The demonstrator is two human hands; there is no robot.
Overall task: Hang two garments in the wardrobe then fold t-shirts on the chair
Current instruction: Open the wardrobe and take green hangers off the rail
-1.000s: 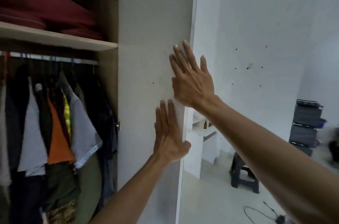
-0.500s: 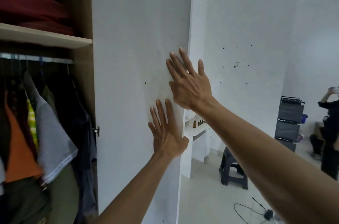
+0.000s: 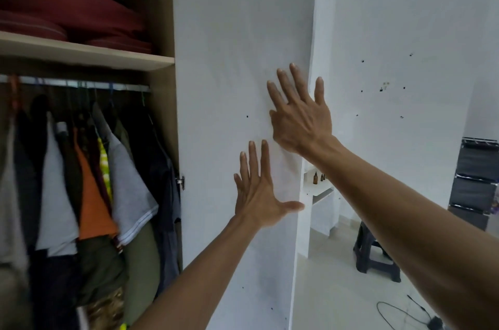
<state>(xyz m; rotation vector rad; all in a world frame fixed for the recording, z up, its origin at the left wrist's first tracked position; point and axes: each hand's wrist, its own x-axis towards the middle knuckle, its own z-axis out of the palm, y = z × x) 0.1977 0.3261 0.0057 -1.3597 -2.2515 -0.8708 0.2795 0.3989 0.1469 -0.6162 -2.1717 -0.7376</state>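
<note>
The wardrobe door (image 3: 232, 32) is a tall white panel in the middle of the view, hinged at its left edge. My left hand (image 3: 256, 194) lies flat on it with straight spread fingers, thumb out toward the door's free edge. My right hand (image 3: 299, 113) presses flat on the door higher up, near that same edge. Left of the door the wardrobe stands uncovered: several garments (image 3: 94, 189) in grey, orange, olive and dark cloth hang from a rail (image 3: 75, 84). No chair or t-shirts for folding are in view.
A shelf (image 3: 81, 51) above the rail carries dark red bedding (image 3: 67, 11). Right of the door are a white wall, a low white shelf unit (image 3: 321, 194) with small brown bottles, a dark plastic stool (image 3: 375, 254), a dark drawer unit (image 3: 475, 186) and a cable (image 3: 405, 313) on the floor.
Both hands have stayed flat on the door. The view swung right and then back left, so more of the hanging garments shows now than half a second ago.
</note>
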